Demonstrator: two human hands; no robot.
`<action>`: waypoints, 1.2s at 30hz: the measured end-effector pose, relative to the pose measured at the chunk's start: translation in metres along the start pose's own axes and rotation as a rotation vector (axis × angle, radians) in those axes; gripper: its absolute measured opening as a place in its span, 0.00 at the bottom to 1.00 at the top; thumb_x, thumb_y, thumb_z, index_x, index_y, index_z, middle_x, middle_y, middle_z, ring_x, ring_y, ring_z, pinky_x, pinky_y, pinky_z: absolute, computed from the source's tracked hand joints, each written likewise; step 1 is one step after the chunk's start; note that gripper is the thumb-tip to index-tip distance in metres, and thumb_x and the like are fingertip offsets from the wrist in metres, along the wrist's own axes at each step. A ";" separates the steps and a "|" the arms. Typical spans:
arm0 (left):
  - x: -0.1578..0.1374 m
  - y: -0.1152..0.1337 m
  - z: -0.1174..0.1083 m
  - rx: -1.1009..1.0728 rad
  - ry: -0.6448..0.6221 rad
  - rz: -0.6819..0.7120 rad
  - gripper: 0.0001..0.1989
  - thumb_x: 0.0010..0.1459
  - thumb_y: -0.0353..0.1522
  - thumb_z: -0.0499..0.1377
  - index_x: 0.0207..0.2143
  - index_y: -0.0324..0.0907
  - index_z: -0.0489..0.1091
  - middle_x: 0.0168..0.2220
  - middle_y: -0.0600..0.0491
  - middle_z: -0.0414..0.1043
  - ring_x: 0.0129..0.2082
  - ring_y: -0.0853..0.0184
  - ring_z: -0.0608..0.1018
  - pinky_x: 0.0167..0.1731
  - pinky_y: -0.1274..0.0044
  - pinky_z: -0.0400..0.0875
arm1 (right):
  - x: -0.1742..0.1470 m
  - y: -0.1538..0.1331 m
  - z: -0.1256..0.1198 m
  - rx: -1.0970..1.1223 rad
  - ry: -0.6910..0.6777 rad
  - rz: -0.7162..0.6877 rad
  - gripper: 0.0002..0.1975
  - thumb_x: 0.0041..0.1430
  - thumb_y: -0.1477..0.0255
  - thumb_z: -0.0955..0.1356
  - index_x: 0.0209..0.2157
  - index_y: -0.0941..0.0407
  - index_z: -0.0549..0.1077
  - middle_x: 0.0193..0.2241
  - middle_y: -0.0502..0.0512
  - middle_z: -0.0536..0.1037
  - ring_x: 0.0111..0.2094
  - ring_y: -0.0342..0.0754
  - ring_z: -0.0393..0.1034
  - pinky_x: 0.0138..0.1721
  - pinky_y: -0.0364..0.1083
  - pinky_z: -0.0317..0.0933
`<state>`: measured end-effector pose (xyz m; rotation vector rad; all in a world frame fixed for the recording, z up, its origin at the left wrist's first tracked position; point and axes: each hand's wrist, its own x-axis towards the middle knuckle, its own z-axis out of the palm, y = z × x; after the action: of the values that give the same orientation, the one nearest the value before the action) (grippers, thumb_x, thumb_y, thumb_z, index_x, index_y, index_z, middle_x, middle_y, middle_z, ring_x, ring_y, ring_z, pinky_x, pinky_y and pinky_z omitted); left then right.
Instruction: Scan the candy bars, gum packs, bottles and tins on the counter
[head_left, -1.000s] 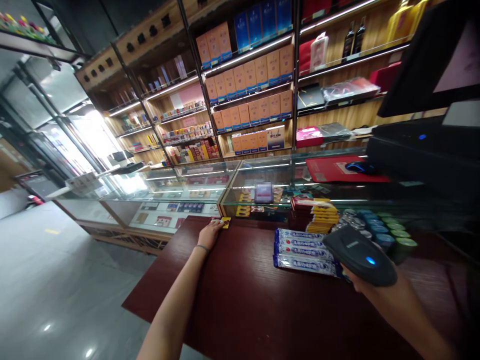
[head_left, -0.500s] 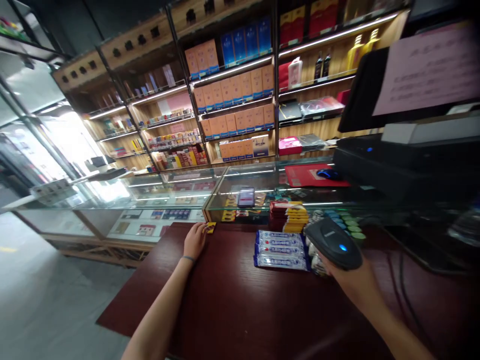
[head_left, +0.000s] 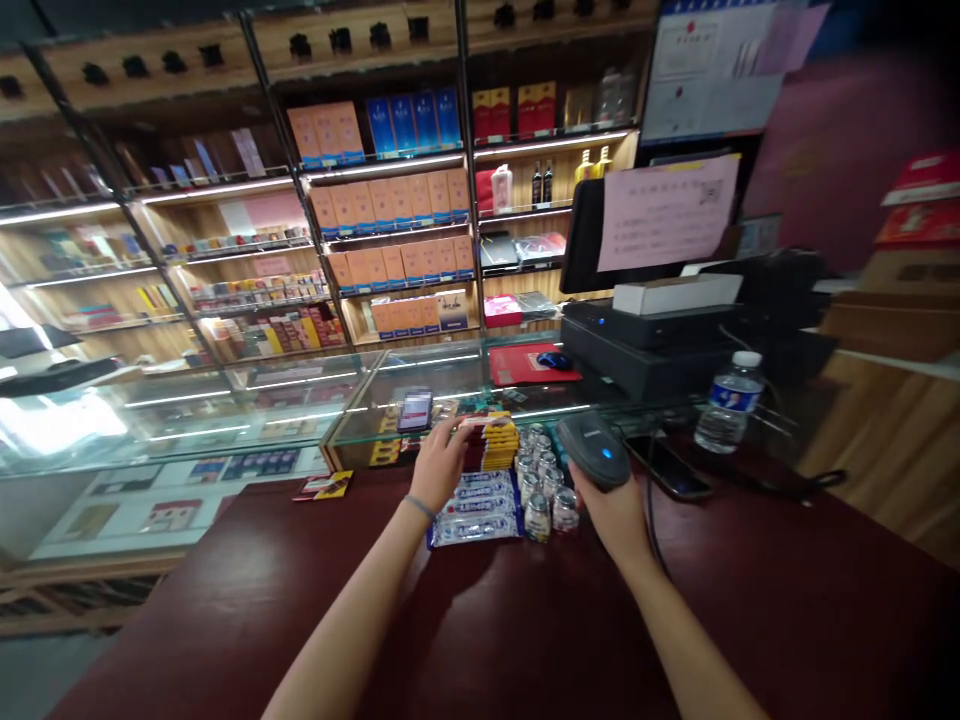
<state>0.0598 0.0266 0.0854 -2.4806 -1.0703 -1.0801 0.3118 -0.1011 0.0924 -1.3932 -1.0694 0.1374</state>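
My right hand (head_left: pixel 619 515) grips a black barcode scanner (head_left: pixel 594 452) with a blue light, held above the counter beside several small lidded jars (head_left: pixel 538 515). My left hand (head_left: pixel 439 465) reaches over a stack of red and yellow packets (head_left: pixel 501 445), its fingers stretched out at the red end. Whether the fingertips touch the top packet is hard to make out. Below that hand lie blue-and-white wrapped bars (head_left: pixel 480 525) in a row, partly covered by it. A separate red and yellow packet (head_left: pixel 324 486) rests at the counter's left edge.
The dark red counter (head_left: pixel 480 640) adjoins a glass display case (head_left: pixel 420 365) with a phone (head_left: pixel 415 411) on it. To the right are a black phone (head_left: pixel 667 468), a water bottle (head_left: pixel 729 405), a cable and a monitor (head_left: pixel 585 235). Stocked shelves line the back wall.
My left hand has left the packet at the counter's left edge and moved right to the packet stack. The view has turned right. The scanner stays in my right hand.
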 end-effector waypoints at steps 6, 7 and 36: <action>0.031 0.034 0.042 0.058 -0.102 0.035 0.27 0.65 0.26 0.53 0.66 0.48 0.61 0.66 0.43 0.62 0.67 0.52 0.63 0.64 0.56 0.60 | 0.002 0.010 0.001 0.051 -0.026 0.070 0.23 0.52 0.58 0.72 0.45 0.57 0.75 0.32 0.60 0.84 0.37 0.60 0.80 0.32 0.49 0.72; 0.033 0.036 0.046 0.075 -0.121 0.024 0.28 0.65 0.26 0.53 0.66 0.49 0.60 0.66 0.43 0.61 0.67 0.51 0.62 0.65 0.54 0.58 | 0.002 0.011 0.002 0.053 -0.029 0.072 0.23 0.52 0.58 0.72 0.46 0.57 0.75 0.32 0.61 0.84 0.37 0.60 0.80 0.33 0.49 0.72; -0.074 -0.013 0.001 -0.451 0.431 -0.553 0.13 0.67 0.38 0.55 0.50 0.43 0.68 0.45 0.47 0.79 0.46 0.61 0.81 0.45 0.70 0.76 | -0.009 0.024 0.007 -0.037 -0.065 -0.004 0.24 0.49 0.56 0.73 0.44 0.55 0.71 0.33 0.60 0.83 0.34 0.58 0.80 0.31 0.48 0.69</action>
<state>0.0169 -0.0037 0.0313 -2.0998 -1.5359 -2.1048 0.3138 -0.0960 0.0662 -1.4285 -1.1336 0.1619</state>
